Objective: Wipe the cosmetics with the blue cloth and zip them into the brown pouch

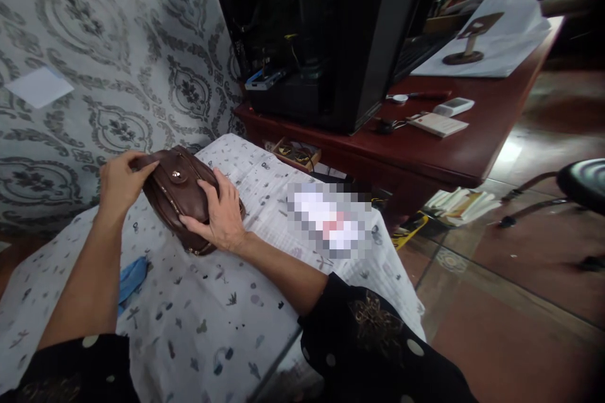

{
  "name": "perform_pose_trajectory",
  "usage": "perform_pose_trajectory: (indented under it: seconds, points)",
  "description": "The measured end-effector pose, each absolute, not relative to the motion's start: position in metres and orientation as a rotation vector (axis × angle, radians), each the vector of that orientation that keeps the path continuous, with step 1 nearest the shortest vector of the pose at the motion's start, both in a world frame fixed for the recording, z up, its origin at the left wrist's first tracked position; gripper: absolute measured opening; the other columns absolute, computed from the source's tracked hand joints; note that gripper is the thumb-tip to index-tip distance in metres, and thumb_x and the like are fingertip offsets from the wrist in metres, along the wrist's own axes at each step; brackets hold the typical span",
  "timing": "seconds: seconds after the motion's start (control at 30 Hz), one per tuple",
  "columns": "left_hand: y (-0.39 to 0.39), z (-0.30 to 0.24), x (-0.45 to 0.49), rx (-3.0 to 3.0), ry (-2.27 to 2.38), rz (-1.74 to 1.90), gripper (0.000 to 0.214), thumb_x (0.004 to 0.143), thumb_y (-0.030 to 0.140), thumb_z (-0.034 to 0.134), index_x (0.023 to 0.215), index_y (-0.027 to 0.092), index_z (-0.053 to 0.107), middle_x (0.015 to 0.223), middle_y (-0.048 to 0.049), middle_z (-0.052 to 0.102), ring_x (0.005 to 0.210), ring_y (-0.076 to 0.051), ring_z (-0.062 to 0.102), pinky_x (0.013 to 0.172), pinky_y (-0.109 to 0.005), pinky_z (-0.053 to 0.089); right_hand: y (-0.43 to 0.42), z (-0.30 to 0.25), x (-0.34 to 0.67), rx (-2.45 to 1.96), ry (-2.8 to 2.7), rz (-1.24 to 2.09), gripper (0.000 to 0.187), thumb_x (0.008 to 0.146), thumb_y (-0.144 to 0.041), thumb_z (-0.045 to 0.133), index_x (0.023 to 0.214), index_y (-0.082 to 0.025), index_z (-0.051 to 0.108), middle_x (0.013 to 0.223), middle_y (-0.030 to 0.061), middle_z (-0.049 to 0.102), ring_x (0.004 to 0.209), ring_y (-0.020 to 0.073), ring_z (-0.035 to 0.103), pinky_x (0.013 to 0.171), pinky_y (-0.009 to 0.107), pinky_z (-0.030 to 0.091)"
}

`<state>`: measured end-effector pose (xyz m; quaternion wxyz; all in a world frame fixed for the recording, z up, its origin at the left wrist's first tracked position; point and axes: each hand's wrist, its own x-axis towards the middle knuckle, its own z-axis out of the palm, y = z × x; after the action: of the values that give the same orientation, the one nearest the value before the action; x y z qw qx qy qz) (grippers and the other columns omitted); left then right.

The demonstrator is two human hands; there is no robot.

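Observation:
A brown leather handbag [186, 198] with a round metal clasp and zips lies on a white patterned cloth [203, 321]. My left hand [120, 179] pinches the bag's far left end between thumb and fingers. Across its near right side, my right hand [220, 214] grips the bag with the thumb on top and the fingers spread over the edge. Part of a blue cloth [132, 280] shows beside my left forearm, which hides the rest.
A blurred-out patch [331, 220] covers something to the right on the cloth. Beyond stands a dark red desk [425, 151] with a black computer case [321, 75], a small booklet [439, 124] and a wooden stand [466, 50]. A patterned wall [142, 44] rises at left.

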<state>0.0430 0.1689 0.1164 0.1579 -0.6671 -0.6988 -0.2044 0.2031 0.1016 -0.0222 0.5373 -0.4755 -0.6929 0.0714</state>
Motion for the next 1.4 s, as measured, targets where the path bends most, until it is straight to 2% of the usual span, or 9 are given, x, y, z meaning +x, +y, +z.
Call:
perform_pose_trajectory:
  seconds: [0.1, 0.23, 0.47, 0.6, 0.73, 1.0, 1.4]
  points:
    - [0.166, 0.107, 0.037, -1.98, -2.009, -1.002, 0.035, 0.073, 0.035, 0.063, 0.099, 0.014, 0.072, 0.096, -0.0063, 0.076, 0.087, -0.019, 0.067, 0.083, -0.026, 0.051, 0.102, -0.022, 0.203, -1.138, -1.652, 0.17, 0.08, 0.083, -0.068, 0.063, 0.141, -0.013, 0.051, 0.158, 0.0224, 0.031, 0.146, 0.0332, 0.03, 0.117, 0.051, 0.032]
    - [0.163, 0.092, 0.033, -1.942, -1.977, -1.429, 0.031, 0.067, 0.031, 0.064, 0.09, 0.013, 0.072, 0.087, -0.0042, 0.074, 0.081, -0.019, 0.065, 0.082, -0.029, 0.053, 0.102, -0.022, 0.204, -1.138, -1.655, 0.162, 0.08, 0.083, -0.066, 0.064, 0.14, -0.013, 0.051, 0.158, 0.0229, 0.031, 0.146, 0.0333, 0.031, 0.117, 0.049, 0.031]
    - [0.176, 0.07, 0.035, -1.699, -1.913, -1.852, 0.026, 0.063, 0.02, 0.065, 0.085, 0.009, 0.073, 0.074, 0.0005, 0.068, 0.067, -0.013, 0.058, 0.073, -0.026, 0.051, 0.102, -0.022, 0.205, -1.132, -1.663, 0.159, 0.08, 0.084, -0.068, 0.062, 0.141, -0.012, 0.05, 0.158, 0.0234, 0.03, 0.145, 0.0336, 0.031, 0.116, 0.05, 0.032]
    - [0.181, 0.068, 0.028, -1.728, -1.817, -1.842, 0.02, 0.064, 0.021, 0.067, 0.079, 0.008, 0.072, 0.064, 0.0038, 0.061, 0.059, -0.01, 0.05, 0.062, -0.021, 0.041, 0.102, -0.022, 0.204, -1.147, -1.675, 0.155, 0.082, 0.084, -0.069, 0.061, 0.142, -0.012, 0.049, 0.159, 0.0227, 0.029, 0.146, 0.0338, 0.03, 0.116, 0.051, 0.032]
    - [0.181, 0.07, 0.026, -1.677, -1.83, -1.714, 0.011, 0.066, 0.023, 0.065, 0.066, 0.011, 0.065, 0.054, 0.0067, 0.048, 0.054, -0.009, 0.042, 0.056, -0.022, 0.032, 0.102, -0.023, 0.205, -1.146, -1.677, 0.16, 0.082, 0.084, -0.07, 0.059, 0.143, -0.013, 0.048, 0.159, 0.0223, 0.029, 0.146, 0.0337, 0.03, 0.116, 0.051, 0.032]
    - [0.172, 0.076, 0.042, -1.629, -1.896, -1.465, 0.012, 0.069, 0.027, 0.063, 0.069, 0.015, 0.063, 0.055, 0.0071, 0.039, 0.054, -0.011, 0.039, 0.06, -0.023, 0.031, 0.101, -0.023, 0.205, -1.141, -1.668, 0.166, 0.082, 0.083, -0.069, 0.062, 0.142, -0.013, 0.049, 0.159, 0.0221, 0.029, 0.146, 0.0326, 0.031, 0.117, 0.051, 0.033]
    - [0.162, 0.084, 0.05, -1.662, -1.979, -1.415, 0.015, 0.07, 0.03, 0.062, 0.066, 0.016, 0.061, 0.053, 0.0066, 0.042, 0.054, -0.012, 0.043, 0.057, -0.024, 0.031, 0.103, -0.024, 0.205, -1.132, -1.663, 0.146, 0.082, 0.084, -0.069, 0.061, 0.142, -0.013, 0.049, 0.158, 0.0227, 0.031, 0.146, 0.0339, 0.031, 0.116, 0.053, 0.033]
